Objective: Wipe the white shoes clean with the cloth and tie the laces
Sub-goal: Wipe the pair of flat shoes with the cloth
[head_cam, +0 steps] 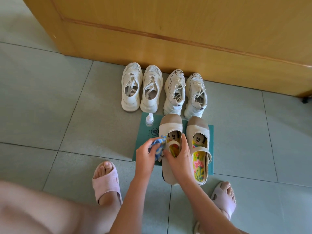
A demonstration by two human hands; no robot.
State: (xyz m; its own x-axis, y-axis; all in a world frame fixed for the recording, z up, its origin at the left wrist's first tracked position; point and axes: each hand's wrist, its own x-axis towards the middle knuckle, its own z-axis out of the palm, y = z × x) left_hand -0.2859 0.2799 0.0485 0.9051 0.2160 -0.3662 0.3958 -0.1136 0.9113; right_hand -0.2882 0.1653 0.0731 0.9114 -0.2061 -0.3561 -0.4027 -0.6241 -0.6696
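Note:
Two beige strap shoes with patterned insoles sit on a green mat [211, 132]. My left hand [146, 154] grips a blue-and-white cloth [157, 146] against the left side of the left strap shoe [170, 125]. My right hand [179, 156] holds that shoe, fingers curled over its opening by the strap. The right strap shoe [199, 141] lies untouched beside it. Behind the mat stand two pairs of white laced sneakers: a flat-soled pair [141, 88] and a chunky pair [184, 93], laces loose.
A small clear bottle with a white cap [149, 119] stands at the mat's far left corner. A wooden door [168, 31] closes off the back. My feet in pink slippers [106, 181] rest on the grey tiled floor either side of my arms.

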